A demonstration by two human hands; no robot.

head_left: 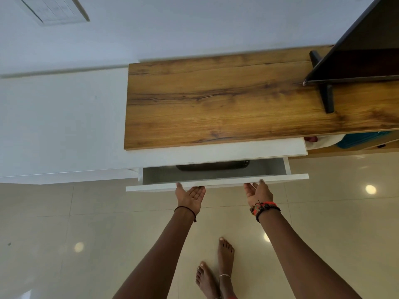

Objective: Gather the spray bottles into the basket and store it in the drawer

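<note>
Glossy cream floor tiles fill the lower half of my feed, with ceiling lights mirrored in them, and a plain white wall carrying a white switch panel runs across the top. Between them stands a low cabinet with a brown wood-grain top, and a black flat-screen television on a black stand foot sits at its right end.

Under the wooden top, the white drawer with a flat handle-less front is pulled partly out, so I see a strip of its grey inside. A black object with a rounded rim lies at the back of that strip, mostly hidden beneath the cabinet; I cannot tell whether it is the basket.

Both arms reach forward, palms up. The left hand is spread flat, its straight fingers meeting the lower edge of the drawer front left of centre, thumb against the panel. The right hand is likewise loose and extended, fingers touching the same edge further right. Neither holds anything. A thin black band circles the left wrist, red and dark beaded bracelets the right.

Two bare feet stand on the tiles below the hands. Right of the drawer, an open shelf holds something teal beside something white
</note>
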